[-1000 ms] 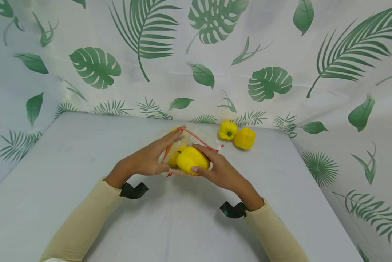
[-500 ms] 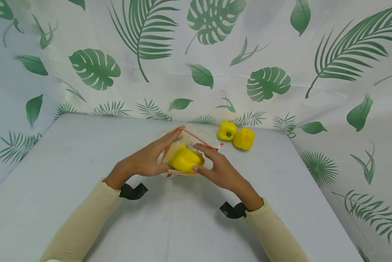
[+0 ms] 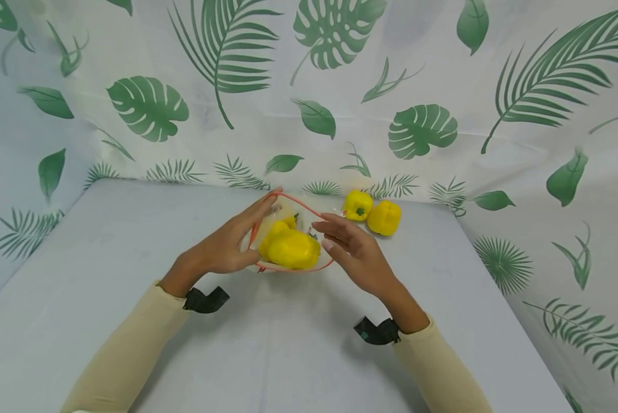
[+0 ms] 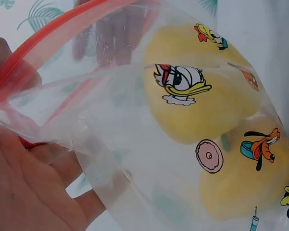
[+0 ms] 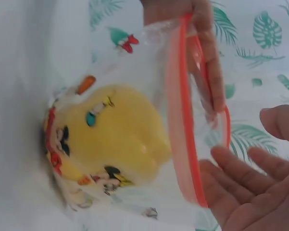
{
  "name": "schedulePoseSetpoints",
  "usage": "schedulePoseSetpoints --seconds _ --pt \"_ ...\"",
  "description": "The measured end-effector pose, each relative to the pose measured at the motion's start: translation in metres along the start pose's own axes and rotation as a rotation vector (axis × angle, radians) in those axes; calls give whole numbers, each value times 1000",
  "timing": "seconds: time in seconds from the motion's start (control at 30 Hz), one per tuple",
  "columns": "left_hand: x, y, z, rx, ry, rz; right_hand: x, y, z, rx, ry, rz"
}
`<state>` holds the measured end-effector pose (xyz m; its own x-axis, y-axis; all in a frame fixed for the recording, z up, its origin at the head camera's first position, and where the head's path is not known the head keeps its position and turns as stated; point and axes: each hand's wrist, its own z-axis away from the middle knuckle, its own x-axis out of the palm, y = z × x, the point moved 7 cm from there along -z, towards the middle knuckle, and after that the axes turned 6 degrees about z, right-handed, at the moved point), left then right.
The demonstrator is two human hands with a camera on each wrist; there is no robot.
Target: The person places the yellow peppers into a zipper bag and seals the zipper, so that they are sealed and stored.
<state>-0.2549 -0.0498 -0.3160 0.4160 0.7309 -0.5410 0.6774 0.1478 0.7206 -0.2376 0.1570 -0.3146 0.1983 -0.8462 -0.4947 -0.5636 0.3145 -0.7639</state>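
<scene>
A clear zip bag (image 4: 115,120) with a red zip rim and cartoon prints stands mouth up in the middle of the table. My left hand (image 3: 226,244) holds its left side, with the thumb at the front of the rim and the fingers along the back. Inside lie yellow bell peppers; one bell pepper (image 3: 294,250) is in front, and another yellow pepper (image 3: 275,232) shows behind it. My right hand (image 3: 357,252) is at the right of the mouth, fingers extended and apart from the peppers, fingertips right at the rim in the right wrist view.
Two more yellow bell peppers stand on the white table (image 3: 133,246) at the back right: one pepper (image 3: 357,205) shows its green stem, the other pepper (image 3: 384,218) sits beside it. Behind the table hangs a leaf-print sheet (image 3: 267,86).
The bell pepper in my right hand has gone down into the bag and been let go. My right hand has drawn back slightly to the right. The bag mouth has become rounder and wider.
</scene>
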Motion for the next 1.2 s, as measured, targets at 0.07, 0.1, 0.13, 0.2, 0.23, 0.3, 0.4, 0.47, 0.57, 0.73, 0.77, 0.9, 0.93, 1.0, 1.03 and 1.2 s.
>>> schedulePoseSetpoints --seconds 0.07,0.1,0.13,0.2,0.23,0.3,0.4,0.47,0.57,0.73,0.77,0.9,0.93,1.0,1.03,1.2 --pt "0 -1 0 2 -4 8 -7 1 0 -19 35 -20" --pt "1 -1 0 2 -6 13 -11 1 0 -37 59 -40" --pt "1 -2 0 4 -9 18 -16 1 0 -53 91 -57" --pt "1 -2 0 4 -11 19 -27 1 -1 -94 168 -79" --pt "2 -2 0 7 -12 21 -32 2 0 -114 208 -98" --pt "2 -2 -1 9 -17 26 -42 4 0 -145 282 -137" --pt "3 -3 -1 11 -22 29 -53 16 -1 -139 356 -205" --pt "3 -3 -1 7 -27 28 -57 28 -1 -113 379 -259" --pt "4 -3 -2 -3 -33 26 -62 47 -2 -56 394 -305" --pt "4 -3 -2 -12 -30 27 -68 79 -1 64 407 -279" --pt "4 -3 -1 -14 -30 26 -69 85 -1 94 411 -269" --pt "3 -2 -1 -15 -32 19 -76 100 3 203 445 -227" --pt "3 -2 -1 -16 -33 16 -78 102 3 223 454 -210" --pt "3 -2 -1 -13 -35 14 -82 104 4 245 474 -166" --pt "3 -2 -1 -11 -35 14 -85 105 4 251 486 -140" --pt "5 -2 -2 0 -38 11 -104 112 7 282 552 38"
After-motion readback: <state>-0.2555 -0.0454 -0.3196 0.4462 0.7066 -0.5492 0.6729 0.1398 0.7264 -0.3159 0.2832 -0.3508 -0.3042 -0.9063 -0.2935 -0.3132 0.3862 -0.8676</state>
